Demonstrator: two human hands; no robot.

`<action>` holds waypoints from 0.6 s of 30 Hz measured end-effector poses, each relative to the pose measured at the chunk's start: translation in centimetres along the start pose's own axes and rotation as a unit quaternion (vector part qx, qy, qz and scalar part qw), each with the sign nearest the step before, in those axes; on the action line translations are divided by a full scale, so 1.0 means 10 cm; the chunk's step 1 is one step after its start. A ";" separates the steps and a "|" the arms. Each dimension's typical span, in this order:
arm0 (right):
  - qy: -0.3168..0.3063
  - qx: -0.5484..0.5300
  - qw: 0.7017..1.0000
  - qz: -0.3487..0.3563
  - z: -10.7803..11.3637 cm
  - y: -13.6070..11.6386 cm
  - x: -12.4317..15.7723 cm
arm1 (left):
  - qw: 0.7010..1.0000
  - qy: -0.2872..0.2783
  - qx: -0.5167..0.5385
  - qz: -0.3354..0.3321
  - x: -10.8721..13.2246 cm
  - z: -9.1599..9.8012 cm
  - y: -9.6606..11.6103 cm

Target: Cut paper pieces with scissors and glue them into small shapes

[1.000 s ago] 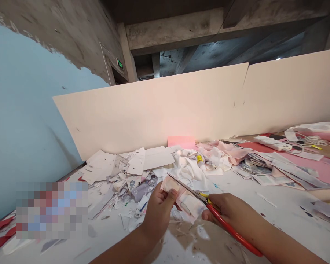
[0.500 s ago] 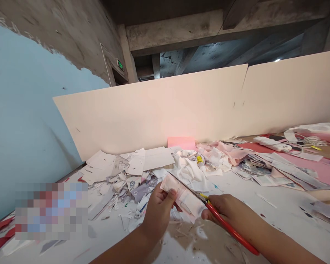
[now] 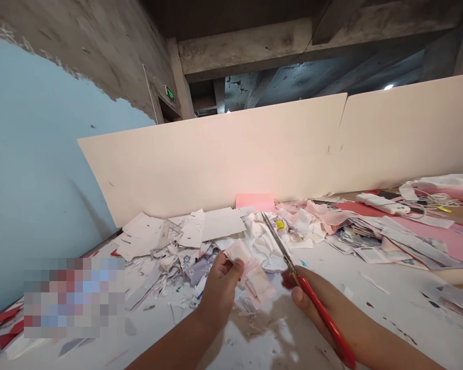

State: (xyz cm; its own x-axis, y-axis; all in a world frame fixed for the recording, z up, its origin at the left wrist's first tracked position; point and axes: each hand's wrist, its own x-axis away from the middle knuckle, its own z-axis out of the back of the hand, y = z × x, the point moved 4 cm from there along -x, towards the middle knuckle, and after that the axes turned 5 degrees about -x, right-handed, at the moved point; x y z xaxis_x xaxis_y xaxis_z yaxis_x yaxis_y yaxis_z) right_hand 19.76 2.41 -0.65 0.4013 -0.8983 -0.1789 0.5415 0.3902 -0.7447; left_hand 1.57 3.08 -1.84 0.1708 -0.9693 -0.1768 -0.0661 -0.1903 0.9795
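Note:
Near the middle, my left hand (image 3: 220,285) pinches a piece of thin pink-and-white cloth (image 3: 254,277) between thumb and fingers, its lower end hanging toward the table. My right hand (image 3: 316,298) is wrapped round the red handles of long scissors (image 3: 283,249). The blades point up and left, apart from the cloth and to its right, and they look nearly closed. Behind the cloth lies crumpled white fabric (image 3: 256,234). A patterned heap of scraps (image 3: 189,259) is just left of my left hand.
White card sheets (image 3: 224,223) lean on the heap before a pale board (image 3: 200,164). Stacked cloth strips (image 3: 401,239), a white power strip (image 3: 384,203) and pink sheets (image 3: 451,239) lie at the right. Red scraps (image 3: 11,334) are at the far left.
The scissors have moved off the cloth to the right, and their blades have swung more upright. My left hand still holds the cloth, which now hangs slightly lower and more folded.

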 end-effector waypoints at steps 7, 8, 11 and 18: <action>0.008 -0.108 0.993 -0.038 0.02 0.06 0.00 | 0.994 -0.108 -0.014 0.022 -0.11 -0.02 0.14; 0.017 -0.145 0.988 -0.051 0.02 0.10 -0.04 | 0.991 -0.127 -0.028 0.030 -0.13 -0.01 0.16; 0.028 -0.288 0.952 -0.097 -0.01 0.20 -0.18 | 0.981 -0.172 -0.066 0.060 -0.22 0.00 0.17; 0.003 -0.401 0.913 -0.075 -0.12 0.05 -0.40 | 0.994 -0.063 -0.071 0.052 -0.41 -0.01 0.14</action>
State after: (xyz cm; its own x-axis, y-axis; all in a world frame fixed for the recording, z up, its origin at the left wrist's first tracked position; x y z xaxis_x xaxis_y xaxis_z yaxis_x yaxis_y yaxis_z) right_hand 17.49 5.91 -1.08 0.3616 -0.9316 -0.0381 -0.1265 -0.0085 -0.9919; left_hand 0.86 6.75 0.28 0.0455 -0.9961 -0.0750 0.0645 -0.0720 0.9953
